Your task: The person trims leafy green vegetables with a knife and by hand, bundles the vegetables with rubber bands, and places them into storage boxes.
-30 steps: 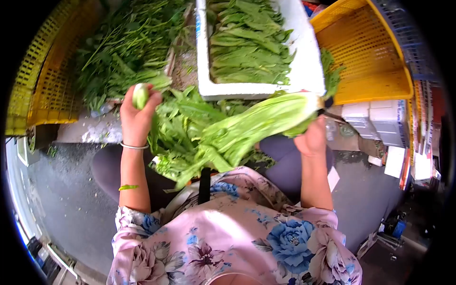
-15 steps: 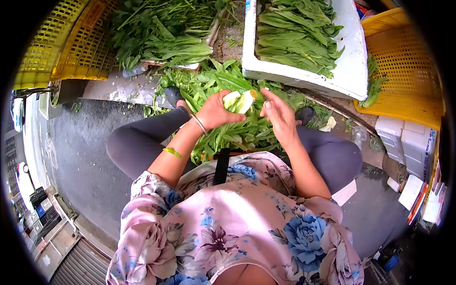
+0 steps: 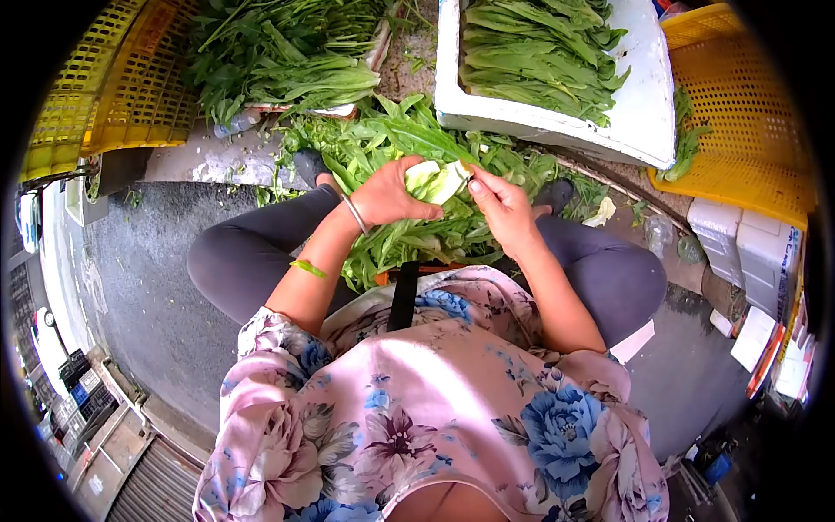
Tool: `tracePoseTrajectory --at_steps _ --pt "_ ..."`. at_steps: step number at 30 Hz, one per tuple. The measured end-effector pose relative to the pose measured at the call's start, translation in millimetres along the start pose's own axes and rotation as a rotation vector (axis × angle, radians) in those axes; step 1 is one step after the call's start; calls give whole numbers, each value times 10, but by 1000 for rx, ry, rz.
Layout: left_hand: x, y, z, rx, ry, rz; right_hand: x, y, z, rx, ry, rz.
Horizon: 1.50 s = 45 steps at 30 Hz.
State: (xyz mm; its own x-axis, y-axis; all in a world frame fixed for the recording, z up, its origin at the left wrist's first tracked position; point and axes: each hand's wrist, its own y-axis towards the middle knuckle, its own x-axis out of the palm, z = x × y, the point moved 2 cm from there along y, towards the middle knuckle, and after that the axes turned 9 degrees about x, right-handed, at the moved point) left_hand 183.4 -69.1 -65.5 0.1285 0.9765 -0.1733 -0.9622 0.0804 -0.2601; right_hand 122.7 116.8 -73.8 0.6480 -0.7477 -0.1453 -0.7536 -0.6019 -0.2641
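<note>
My left hand [image 3: 390, 197] is wrapped round the pale base of a leafy lettuce [image 3: 447, 183], with its long green leaves pointing away from me. The cut end of the stem faces right. At that end my right hand [image 3: 504, 209] has its thumb and forefinger closed on the edge of the base; whether anything small is between those fingers I cannot tell. Below both hands lies a heap of loose green leaves [image 3: 435, 237] between my legs. A bit of green leaf [image 3: 308, 268] sticks to my left forearm.
A white foam box [image 3: 557, 139] of stacked leafy greens [image 3: 539, 61] stands ahead on the right. More greens [image 3: 287, 56] are piled ahead on the left. Yellow perforated crates [image 3: 143, 78] flank the left, and another yellow basket [image 3: 739, 113] the right. White foam boxes [image 3: 739, 248] sit below it.
My right hand's forefinger and thumb, apart before, have closed at the lettuce's cut end. My left hand keeps its hold, and the view has shifted slightly.
</note>
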Motion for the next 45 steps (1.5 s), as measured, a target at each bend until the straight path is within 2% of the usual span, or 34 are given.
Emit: tracePoseTrajectory --at_steps 2,3,6,7,8,11,12,14,16,18,19,20,22,23,24,26,27,28,30,32,33,34,35,36,38,39,40,42,44,45 --pt "-23 -8 26 53 16 -15 -41 -38 -31 471 542 -180" --pt "-30 -10 28 52 16 -15 -23 -42 -22 513 687 -148" --pt "-28 0 12 67 -104 -59 -112 -34 -61 585 784 -24" --pt "-21 10 -23 72 -118 -49 -138 -21 -45 592 630 38" --pt "-11 18 -50 77 -132 -41 -113 -34 -34 593 631 40" --pt "49 62 -64 101 -152 -22 -17 -40 -103 317 184 81" --pt "59 72 -53 99 -152 -25 -18 -28 -58 319 186 83" --pt "74 87 -16 138 -207 -54 -35 25 31 148 57 135" --pt "63 94 1 96 -283 -52 -85 44 -26 159 23 162" --pt "2 113 -13 137 -375 93 -181 73 7 203 147 383" --pt "-24 116 -18 148 -359 164 -254 82 13 184 43 505" --pt "-39 117 -26 146 -359 167 -338 73 9 184 43 502" --pt "-79 140 -55 160 -320 144 -472 60 -70 383 -854 537" --pt "-94 154 -130 191 -93 205 -442 85 42 322 -900 585" --pt "-83 134 -55 193 -93 204 -374 96 43 262 -947 633" --pt "-38 90 115 225 324 198 -213 121 107 321 -35 204" --pt "7 94 89 332 387 242 -111 99 -9 279 160 84" --pt "38 93 134 360 433 190 -13 58 -144 240 356 -38" --pt "87 93 157 334 325 110 -12 61 -177 190 314 -48" --pt "-7 88 187 165 50 87 -121 125 -122 160 140 -28" --pt "-118 73 182 88 88 203 -191 163 -34 120 8 41" --pt "-443 71 261 -98 111 252 -231 135 -139 168 166 21" --pt "-588 34 357 -73 223 351 -271 109 -244 216 323 8" --pt "-726 20 441 -181 405 331 -311 105 -225 244 414 -7" --pt "-979 12 171 166 976 465 -327 95 -230 199 562 -12" --pt "-973 -4 197 162 977 466 -332 98 -211 208 612 4" --pt "-949 -3 260 194 1266 543 -335 108 -191 215 661 21" --pt "-862 53 318 224 1551 619 -332 120 -170 209 700 19" --pt "-745 183 274 218 1081 432 -324 123 -161 211 736 16" --pt "-672 258 360 98 737 229 -306 128 -168 212 737 -8"
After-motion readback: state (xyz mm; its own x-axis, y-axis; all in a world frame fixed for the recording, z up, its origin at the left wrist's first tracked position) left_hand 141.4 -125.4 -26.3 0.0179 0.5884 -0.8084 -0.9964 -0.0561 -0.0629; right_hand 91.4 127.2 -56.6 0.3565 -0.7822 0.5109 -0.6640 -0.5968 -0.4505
